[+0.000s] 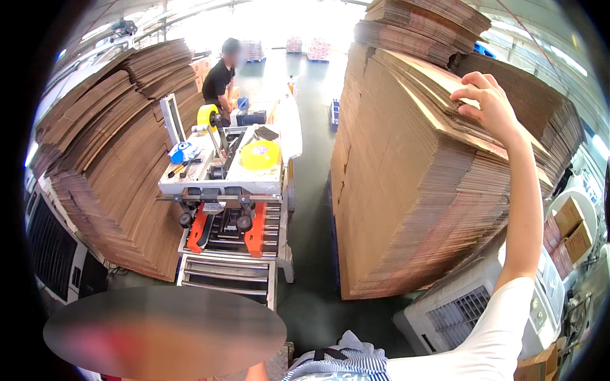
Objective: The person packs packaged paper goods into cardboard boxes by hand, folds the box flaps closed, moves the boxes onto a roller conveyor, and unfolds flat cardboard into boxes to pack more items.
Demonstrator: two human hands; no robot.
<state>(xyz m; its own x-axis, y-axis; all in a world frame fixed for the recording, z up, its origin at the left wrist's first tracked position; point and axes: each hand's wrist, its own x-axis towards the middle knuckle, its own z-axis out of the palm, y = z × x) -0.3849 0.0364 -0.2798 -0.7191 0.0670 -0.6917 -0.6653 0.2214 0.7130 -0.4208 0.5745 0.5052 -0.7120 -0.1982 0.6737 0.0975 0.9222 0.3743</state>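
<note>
Where right grip [486, 105] curls, ribbed cardboard sheets [397, 171] lie stacked.

Matt cardboard stack [397, 171], glossy metal rollers [225, 275]

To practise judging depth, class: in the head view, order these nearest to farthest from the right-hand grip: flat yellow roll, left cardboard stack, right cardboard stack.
1. Right cardboard stack: beneath the right-hand grip.
2. Flat yellow roll: on the machine.
3. Left cardboard stack: far left, past the machine.
</note>
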